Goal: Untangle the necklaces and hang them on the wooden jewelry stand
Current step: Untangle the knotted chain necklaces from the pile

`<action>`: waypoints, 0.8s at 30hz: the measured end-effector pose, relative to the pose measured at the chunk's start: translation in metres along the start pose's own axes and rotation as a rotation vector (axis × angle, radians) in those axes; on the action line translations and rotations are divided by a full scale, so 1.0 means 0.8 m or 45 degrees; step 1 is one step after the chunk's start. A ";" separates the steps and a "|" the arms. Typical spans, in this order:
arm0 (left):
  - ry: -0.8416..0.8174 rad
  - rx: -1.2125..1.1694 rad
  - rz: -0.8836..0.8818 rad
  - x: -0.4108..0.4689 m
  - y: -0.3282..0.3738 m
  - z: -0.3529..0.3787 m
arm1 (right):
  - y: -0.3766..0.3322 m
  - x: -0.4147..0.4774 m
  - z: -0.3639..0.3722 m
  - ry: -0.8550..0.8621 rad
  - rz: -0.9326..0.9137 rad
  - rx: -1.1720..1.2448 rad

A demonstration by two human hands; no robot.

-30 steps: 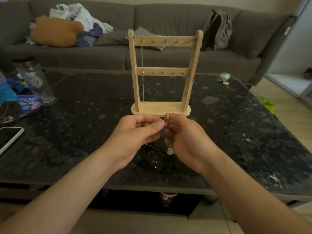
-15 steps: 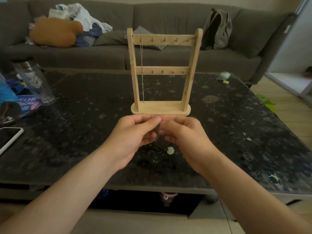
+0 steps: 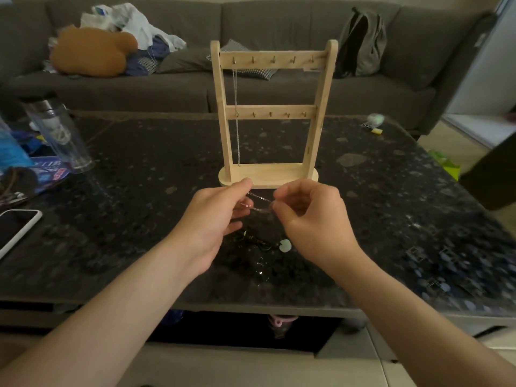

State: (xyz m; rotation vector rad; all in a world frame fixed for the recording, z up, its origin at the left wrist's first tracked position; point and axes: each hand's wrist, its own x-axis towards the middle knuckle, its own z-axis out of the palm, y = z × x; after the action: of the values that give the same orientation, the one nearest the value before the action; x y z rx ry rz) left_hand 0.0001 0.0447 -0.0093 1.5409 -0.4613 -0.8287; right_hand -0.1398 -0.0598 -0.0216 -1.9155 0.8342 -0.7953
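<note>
A wooden jewelry stand (image 3: 269, 107) with two rows of hooks is upright on the dark speckled table (image 3: 391, 224). One silver chain (image 3: 236, 118) hangs from its top left hook. Just in front of the stand's base, my left hand (image 3: 215, 216) and my right hand (image 3: 310, 216) each pinch a thin silver necklace (image 3: 259, 201), which stretches between them above the table. Below the hands, a tangle of dark cord (image 3: 257, 241) with a pale green pendant (image 3: 285, 245) lies on the table.
A clear bottle (image 3: 57, 132), blue packets (image 3: 42, 169) and a white-edged phone (image 3: 16, 230) sit at the table's left. A small pale trinket (image 3: 374, 120) lies at the far right. A grey sofa (image 3: 251, 51) with clothes and a backpack (image 3: 361, 43) stands behind.
My hands have drawn apart, and the thin chain now shows stretched between them. The stand and its hanging chain have stayed put.
</note>
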 end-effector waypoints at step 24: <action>-0.186 -0.214 0.201 0.004 -0.007 -0.003 | 0.010 -0.002 0.010 -0.344 0.355 0.824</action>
State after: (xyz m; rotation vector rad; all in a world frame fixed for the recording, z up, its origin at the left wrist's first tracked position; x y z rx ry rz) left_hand 0.0028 0.0453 -0.0153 1.2774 -0.5968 -0.8384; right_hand -0.1365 -0.0578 -0.0325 -1.2608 0.5660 -0.5321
